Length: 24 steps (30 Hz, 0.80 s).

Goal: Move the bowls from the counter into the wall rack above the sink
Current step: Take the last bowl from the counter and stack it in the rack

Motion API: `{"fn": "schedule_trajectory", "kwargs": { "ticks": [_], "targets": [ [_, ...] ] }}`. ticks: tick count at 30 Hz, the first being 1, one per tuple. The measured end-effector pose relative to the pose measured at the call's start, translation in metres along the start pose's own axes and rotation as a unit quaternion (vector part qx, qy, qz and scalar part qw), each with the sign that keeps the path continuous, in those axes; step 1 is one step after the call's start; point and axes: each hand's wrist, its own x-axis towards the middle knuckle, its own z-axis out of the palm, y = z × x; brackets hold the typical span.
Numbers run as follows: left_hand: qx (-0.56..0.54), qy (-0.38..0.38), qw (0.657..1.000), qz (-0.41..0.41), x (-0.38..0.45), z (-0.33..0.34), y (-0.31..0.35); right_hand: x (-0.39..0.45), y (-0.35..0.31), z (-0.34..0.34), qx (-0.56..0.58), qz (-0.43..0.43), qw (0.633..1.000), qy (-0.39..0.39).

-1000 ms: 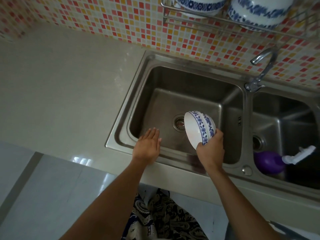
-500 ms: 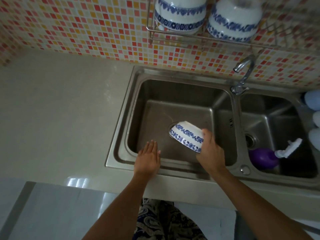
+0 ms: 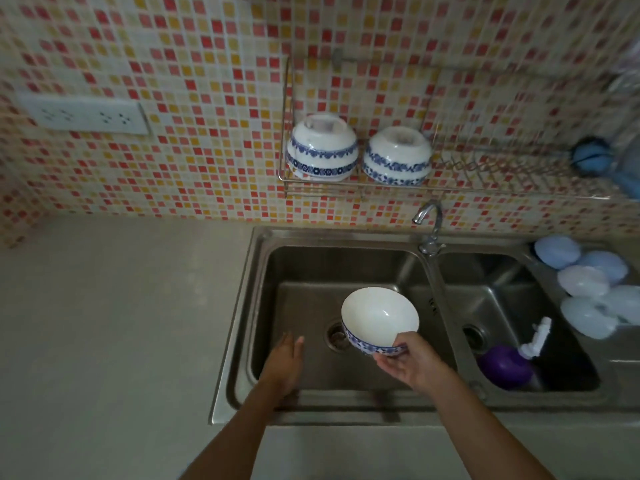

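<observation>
Sink (image 3: 242, 327): we hold the work over its left basin.
Wall rack (image 3: 450, 190): two inverted bowls occupy the left end (free space right).
Bowl (image 3: 379, 315): mouth up, right hand (image 3: 414, 365) fingers pinching its rim.
Left hand (image 3: 282, 365): open, empty.
Next: we judge an invert-and-lift onto the rack.

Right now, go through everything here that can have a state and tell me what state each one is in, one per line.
Held bowl: open side up, tilted, over the left basin.
Right hand: gripping that bowl's rim.
Left hand: open, empty.
Left rack bowl: upside down in the wall rack.
Right rack bowl: upside down.
Faucet: no water running.
Purple bottle: lying in the right basin.
</observation>
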Motion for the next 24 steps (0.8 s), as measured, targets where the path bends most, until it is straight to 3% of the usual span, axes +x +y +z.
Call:
{"fn": "schedule_trajectory", "kwargs": {
  "ticks": [6,10,14,24],
  "targets": [
    [-0.141,0.034,0.985,0.093,0.003,-0.060,0.106,-0.043,-0.050,0.019,-0.095,-0.056,0.992,-0.057],
    [-0.227,0.003,0.966,0.121,-0.013,-0.096,0.177,-0.066,-0.086,0.034,-0.150,-0.118,0.979,-0.076],
    [-0.202,0.009,0.964,0.174,-0.022,-0.110,0.214,-0.077,-0.117,0.041,-0.130,-0.143,0.975,-0.112],
    [-0.142,-0.012,0.966,0.215,0.000,-0.135,0.293,-0.093,-0.203,0.051,-0.090,-0.199,0.965,-0.147]
  ]
}}
